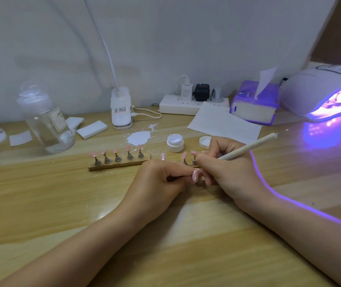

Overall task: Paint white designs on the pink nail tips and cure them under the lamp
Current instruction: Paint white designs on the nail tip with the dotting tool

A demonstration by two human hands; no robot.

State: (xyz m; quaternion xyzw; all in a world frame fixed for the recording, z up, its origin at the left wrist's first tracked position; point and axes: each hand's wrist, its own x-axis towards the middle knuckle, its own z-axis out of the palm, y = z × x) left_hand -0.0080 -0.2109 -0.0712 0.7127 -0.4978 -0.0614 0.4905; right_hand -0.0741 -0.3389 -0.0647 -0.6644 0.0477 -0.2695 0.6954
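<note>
My left hand pinches a pink nail tip at the middle of the table. My right hand grips a cream dotting pen, and the pen's fine point touches that tip. Behind my hands, a wooden stand carries several pink nail tips on metal pegs. More pink tips stand on pegs just beyond my right fingers. An open jar of white gel sits with its lid beside it. The curing lamp glows violet at the far right.
A patch of white paint lies on the table behind the stand. A clear bottle stands at the left, with white pads near it. A power strip, a tissue box and a paper sheet line the back.
</note>
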